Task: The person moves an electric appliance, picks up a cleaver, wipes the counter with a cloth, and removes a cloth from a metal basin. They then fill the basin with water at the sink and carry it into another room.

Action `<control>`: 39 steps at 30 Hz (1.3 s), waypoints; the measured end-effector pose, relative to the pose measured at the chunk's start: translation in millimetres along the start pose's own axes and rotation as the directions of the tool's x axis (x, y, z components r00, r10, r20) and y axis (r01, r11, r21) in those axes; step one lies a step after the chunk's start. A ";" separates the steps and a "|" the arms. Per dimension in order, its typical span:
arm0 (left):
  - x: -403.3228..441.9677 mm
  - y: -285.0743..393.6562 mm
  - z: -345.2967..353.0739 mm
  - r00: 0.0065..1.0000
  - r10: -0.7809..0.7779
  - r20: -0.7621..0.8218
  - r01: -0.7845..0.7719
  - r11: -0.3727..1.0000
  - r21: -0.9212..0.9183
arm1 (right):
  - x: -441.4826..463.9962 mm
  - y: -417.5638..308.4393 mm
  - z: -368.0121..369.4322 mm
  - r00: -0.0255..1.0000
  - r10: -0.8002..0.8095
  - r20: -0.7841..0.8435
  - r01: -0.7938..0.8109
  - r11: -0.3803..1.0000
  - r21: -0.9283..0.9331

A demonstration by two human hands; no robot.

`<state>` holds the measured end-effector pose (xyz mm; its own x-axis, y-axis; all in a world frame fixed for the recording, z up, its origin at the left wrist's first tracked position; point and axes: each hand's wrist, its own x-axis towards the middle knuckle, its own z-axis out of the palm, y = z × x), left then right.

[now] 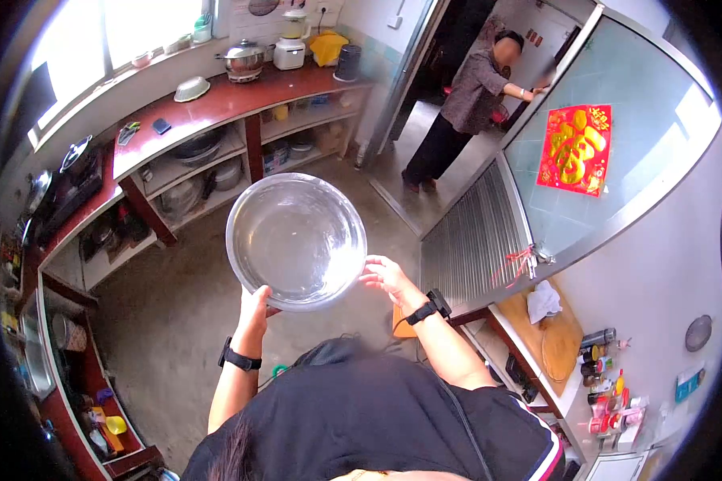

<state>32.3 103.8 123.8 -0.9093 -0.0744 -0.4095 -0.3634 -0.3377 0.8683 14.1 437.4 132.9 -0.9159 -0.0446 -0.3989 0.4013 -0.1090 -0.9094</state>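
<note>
A large round metal basin (285,232) is held out in front of my body, over the floor, its shiny inside facing up toward me. My left hand (255,309) grips the rim at the near left, thumb on the edge and the other fingers hidden beneath. At the right side of the rim, my right hand (385,276) has its fingers closed on the edge. The basin's inside is bright with reflections; whether it holds any water I cannot tell.
A red counter (217,104) with open shelves runs along the window wall, bearing a steel pot (245,62), a blender (290,52) and a white bowl (191,89). Another person (467,104) stands in the doorway by the glass door (617,72). At right is a wooden board (555,341).
</note>
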 end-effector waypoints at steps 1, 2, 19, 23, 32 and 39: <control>1.0 1.1 -1.0 1.000 0.007 0.000 -0.007 1.000 0.008 | -0.6 -3.1 3.1 1.000 0.012 -0.004 -0.012 1.000 -0.005; 3.0 2.6 0.1 1.000 0.016 0.000 -0.016 1.000 0.012 | -0.1 -8.0 4.3 1.000 0.023 -0.006 -0.023 1.000 -0.014; 1.2 -4.3 22.9 0.995 0.021 0.097 -0.026 0.998 0.054 | -13.2 -4.4 -16.8 0.932 -0.338 -0.132 0.295 0.917 -0.269; 4.7 -11.8 21.4 0.993 0.078 0.088 -0.082 0.995 0.052 | -26.1 -20.1 -7.6 0.942 -0.330 -0.055 0.304 0.913 -0.272; -7.4 17.5 39.8 0.995 0.097 0.038 -0.096 0.995 -0.011 | -46.3 -30.3 -8.4 0.931 -0.362 -0.031 0.347 0.911 -0.222; 9.6 -5.8 41.1 0.998 0.048 -0.035 -0.046 0.997 0.059 | -57.8 -50.8 -3.5 0.884 -0.468 -0.020 0.434 0.835 -0.339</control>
<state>17.3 143.6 126.4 -0.9180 -0.1233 -0.3769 -0.3327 -0.2777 0.9012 46.7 449.0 201.7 -0.9970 0.0318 0.0703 -0.0613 0.2261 -0.9722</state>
